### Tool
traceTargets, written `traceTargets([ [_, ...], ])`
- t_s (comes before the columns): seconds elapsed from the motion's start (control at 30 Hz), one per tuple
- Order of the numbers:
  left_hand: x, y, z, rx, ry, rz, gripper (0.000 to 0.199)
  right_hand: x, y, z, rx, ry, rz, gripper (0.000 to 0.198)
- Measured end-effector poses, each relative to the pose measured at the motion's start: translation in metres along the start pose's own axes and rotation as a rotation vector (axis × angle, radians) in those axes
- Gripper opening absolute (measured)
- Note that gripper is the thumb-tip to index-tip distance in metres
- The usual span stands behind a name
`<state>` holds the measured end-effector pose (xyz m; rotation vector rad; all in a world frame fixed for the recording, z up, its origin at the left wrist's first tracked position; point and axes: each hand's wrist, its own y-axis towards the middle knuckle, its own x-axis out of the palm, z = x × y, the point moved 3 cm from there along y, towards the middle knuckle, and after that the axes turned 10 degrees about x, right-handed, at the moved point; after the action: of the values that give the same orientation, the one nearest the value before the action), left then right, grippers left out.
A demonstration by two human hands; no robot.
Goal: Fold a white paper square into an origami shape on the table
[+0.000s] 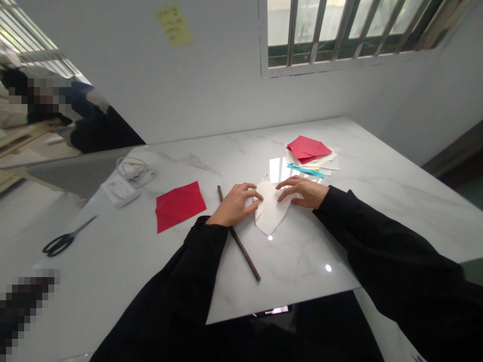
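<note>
A white piece of paper [268,213], coming to a point at its near end, lies on the marble-patterned table between my hands. My left hand [238,203] rests at its left edge, fingers apart and touching the paper. From the other side, my right hand [302,192] reaches onto its right edge with spread fingers. Under my left wrist runs a thin dark brown stick [245,254], partly covered by the hand. Left of that, a sheet of red paper [180,206] lies flat with faint creases.
Black-handled scissors [62,244] lie at the left, near a white box [119,191] and a coiled white cable [138,171]. Folded red paper [307,148] tops a pile at the back right, with a blue strip [306,170]. A person [86,110] is at the far left.
</note>
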<state>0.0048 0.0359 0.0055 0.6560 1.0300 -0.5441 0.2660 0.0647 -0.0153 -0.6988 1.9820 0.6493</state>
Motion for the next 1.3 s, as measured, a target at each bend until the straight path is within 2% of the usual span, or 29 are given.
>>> traceTargets([
  [0.13,-0.001,0.001,0.000,0.005,-0.009,-0.024,0.019,0.001,0.002,-0.007,-0.060,0.062,-0.064,0.026],
  [0.27,-0.001,0.002,0.000,0.005,-0.023,-0.041,0.021,-0.004,0.002,-0.011,-0.090,0.102,-0.082,0.018],
  [0.63,-0.002,0.001,0.001,0.013,-0.048,-0.055,0.025,-0.008,-0.001,-0.019,-0.077,0.172,-0.238,0.010],
  [0.93,-0.003,0.002,0.004,0.035,-0.066,-0.078,0.020,-0.010,-0.002,-0.017,0.008,0.258,-0.253,0.018],
  [1.13,-0.006,0.001,0.009,0.054,-0.088,-0.135,0.041,-0.010,-0.002,-0.014,-0.005,0.263,-0.275,0.020],
  [1.3,-0.007,0.001,0.009,0.043,-0.093,-0.160,0.043,-0.007,-0.002,-0.012,-0.014,0.249,-0.308,0.013],
])
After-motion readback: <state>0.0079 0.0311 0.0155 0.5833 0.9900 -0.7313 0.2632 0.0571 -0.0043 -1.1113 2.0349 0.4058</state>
